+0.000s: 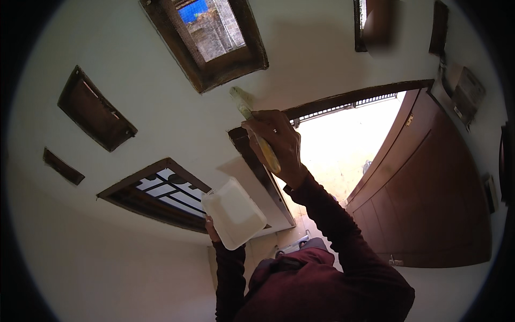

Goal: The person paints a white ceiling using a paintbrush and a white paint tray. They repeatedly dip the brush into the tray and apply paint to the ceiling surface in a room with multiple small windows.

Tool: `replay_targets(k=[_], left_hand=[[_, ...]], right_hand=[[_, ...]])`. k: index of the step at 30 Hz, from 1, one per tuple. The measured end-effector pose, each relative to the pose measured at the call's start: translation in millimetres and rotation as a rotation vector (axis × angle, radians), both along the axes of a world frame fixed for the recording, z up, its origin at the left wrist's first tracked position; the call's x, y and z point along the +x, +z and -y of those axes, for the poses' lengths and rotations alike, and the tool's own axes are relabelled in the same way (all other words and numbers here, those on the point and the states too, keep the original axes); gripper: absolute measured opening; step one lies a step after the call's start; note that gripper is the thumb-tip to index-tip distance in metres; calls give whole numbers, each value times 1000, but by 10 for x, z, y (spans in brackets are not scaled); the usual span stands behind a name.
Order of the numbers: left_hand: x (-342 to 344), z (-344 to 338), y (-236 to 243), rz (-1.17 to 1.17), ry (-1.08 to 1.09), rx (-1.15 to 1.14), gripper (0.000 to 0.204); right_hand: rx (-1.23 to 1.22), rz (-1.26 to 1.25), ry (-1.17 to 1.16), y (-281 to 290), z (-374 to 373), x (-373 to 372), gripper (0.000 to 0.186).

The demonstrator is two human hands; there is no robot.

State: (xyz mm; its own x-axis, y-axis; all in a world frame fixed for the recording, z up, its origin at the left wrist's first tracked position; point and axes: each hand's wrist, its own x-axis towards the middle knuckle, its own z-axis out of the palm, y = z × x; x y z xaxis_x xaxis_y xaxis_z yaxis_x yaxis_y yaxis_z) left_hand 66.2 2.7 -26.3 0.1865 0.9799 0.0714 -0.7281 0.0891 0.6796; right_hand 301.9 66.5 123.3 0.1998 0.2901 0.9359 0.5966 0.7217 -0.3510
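My right hand (279, 144), raised above the doorway's top left corner, is closed round the yellowish handle of a paintbrush (242, 102). The brush head points up at the pale wall, below the mesh-covered opening; whether the bristles touch the wall I cannot tell. Lower and to the left, my left hand (212, 229) grips a white rectangular plastic container (235, 213) by its side. Its open top is tilted toward me, and the inside looks whitish. Most of the left fingers are hidden behind the container.
A brown wooden door (429, 198) stands open at the right of a bright doorway (338, 145). The wall holds a mesh-covered opening (233, 67) in a dark wooden frame, a barred window (171, 185) and a smaller brown-framed panel (96, 110). A meter-like box (468, 94) hangs at far right.
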Motion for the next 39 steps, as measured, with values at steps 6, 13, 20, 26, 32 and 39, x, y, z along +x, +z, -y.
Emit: replay_targets(k=[6, 13, 20, 26, 32, 39], left_hand=[[7, 46, -34, 49, 24, -52, 92], [-134, -87, -185, 6, -5, -53, 92], [-162, 9, -203, 15, 98, -42, 92], [-172, 97, -54, 34, 133, -78, 88], [-233, 128, -97, -26, 186, -28, 76], [-211, 120, -85, -2, 166, -52, 77]], right_hand=[[78, -249, 52, -149, -12, 749, 12], [122, -287, -346, -259, 117, 1056, 14], [-1, -90, -327, -296, -54, 152, 32], [4, -37, -55, -186, -44, -358, 37], [4, -171, 289, 15, -258, -297, 19], [29, -254, 106, -45, -267, 101, 14]])
